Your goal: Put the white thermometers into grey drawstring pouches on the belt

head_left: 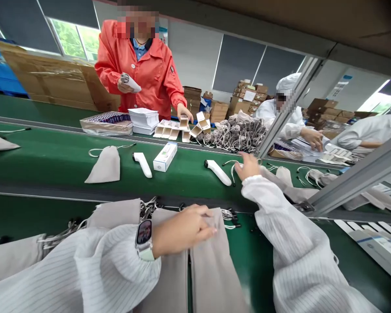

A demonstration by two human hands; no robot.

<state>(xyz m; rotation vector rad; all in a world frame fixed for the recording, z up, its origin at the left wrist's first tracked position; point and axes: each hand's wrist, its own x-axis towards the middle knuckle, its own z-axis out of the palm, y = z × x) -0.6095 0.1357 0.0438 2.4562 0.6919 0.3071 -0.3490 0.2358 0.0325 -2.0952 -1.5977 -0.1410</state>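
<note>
My left hand [187, 229], a watch on its wrist, lies with fingers stretched over a grey drawstring pouch [215, 269] on the near surface. Another grey pouch [169, 278] is beside it, partly under my forearm. Over the green belt, my right hand [249, 166] has its fingers apart, close to a pouch's white cord [230, 164]; whether it touches the cord is unclear. Just left of that hand lies a white handheld infrared thermometer [219, 173] with a black end. A second thermometer [143, 165], a white box [165, 156] and a grey pouch [106, 165] lie farther left.
A metal post [358, 174] slants across the right side. White cartons [374, 248] stand at the near right. Across the belt, a person in red [143, 74] handles open boxes [169, 129] beside a heap of pouches [239, 130]. People in white work farther right.
</note>
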